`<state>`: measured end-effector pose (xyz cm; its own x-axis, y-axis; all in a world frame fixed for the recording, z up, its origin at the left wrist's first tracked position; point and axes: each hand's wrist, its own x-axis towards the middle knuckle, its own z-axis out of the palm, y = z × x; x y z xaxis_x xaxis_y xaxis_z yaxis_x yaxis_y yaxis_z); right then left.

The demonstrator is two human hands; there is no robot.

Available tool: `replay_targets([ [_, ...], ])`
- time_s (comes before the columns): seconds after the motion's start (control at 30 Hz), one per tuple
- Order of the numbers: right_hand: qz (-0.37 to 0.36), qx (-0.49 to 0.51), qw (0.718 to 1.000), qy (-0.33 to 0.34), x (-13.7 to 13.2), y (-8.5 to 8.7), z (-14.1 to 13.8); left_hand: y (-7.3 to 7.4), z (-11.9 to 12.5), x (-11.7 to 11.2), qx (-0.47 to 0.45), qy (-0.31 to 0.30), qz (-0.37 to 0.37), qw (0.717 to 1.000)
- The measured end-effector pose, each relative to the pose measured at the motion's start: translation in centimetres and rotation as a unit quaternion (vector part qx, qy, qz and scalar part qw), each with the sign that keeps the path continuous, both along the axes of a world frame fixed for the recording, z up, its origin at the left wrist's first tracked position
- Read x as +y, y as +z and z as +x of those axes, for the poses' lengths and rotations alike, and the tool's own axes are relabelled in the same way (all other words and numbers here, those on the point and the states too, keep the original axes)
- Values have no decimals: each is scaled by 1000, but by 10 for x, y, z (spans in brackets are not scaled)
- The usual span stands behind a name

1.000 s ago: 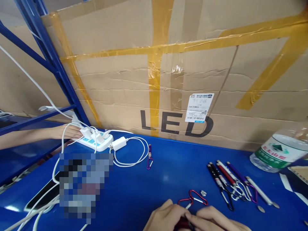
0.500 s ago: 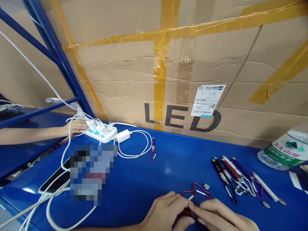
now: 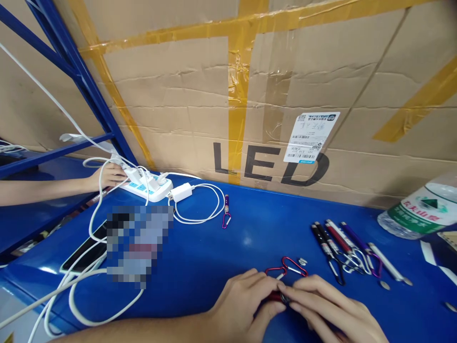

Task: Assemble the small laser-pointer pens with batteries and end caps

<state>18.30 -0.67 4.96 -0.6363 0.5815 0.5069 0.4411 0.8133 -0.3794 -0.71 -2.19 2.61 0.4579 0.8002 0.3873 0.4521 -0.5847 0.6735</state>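
Observation:
My left hand [image 3: 243, 305] and my right hand [image 3: 332, 312] meet low in the middle of the blue table [image 3: 200, 257]. Both pinch a small red pen-like light [image 3: 275, 297] between their fingertips; most of it is hidden by the fingers. Just beyond the fingertips lies a red carabiner clip [image 3: 289, 269], with a small silver part [image 3: 303, 261] beside it. To the right sits a bunch of several pen lights [image 3: 346, 247] in black, red, purple and silver, some with clips.
A large taped cardboard box marked LED [image 3: 267, 119] walls off the back. A white power strip [image 3: 148, 186] with chargers and cables lies at the left, where another person's hand [image 3: 107, 175] touches it. A purple pen light [image 3: 226, 212], a phone [image 3: 85, 250] and a water bottle [image 3: 421, 209] also lie here.
The view has tilted down, showing more of my hands and forearm. My fingers stay pinched on the red light. The other person's hand remains at the power strip.

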Motion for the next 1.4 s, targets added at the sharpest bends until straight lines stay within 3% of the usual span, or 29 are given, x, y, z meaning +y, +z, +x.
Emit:
replay_targets([
  [0.5, -30, 58, 998, -8, 2, -3, -1, 3, -1, 0, -1, -3, -41, 999],
  [0.93, -202, 100, 974, -16, 1, -6, 1, 4, -1, -1, -20, -11, -78, 997],
  [1.4, -299, 141, 943, -34, 4, -6, 2, 7, -1, -3, -40, -16, -116, 992],
])
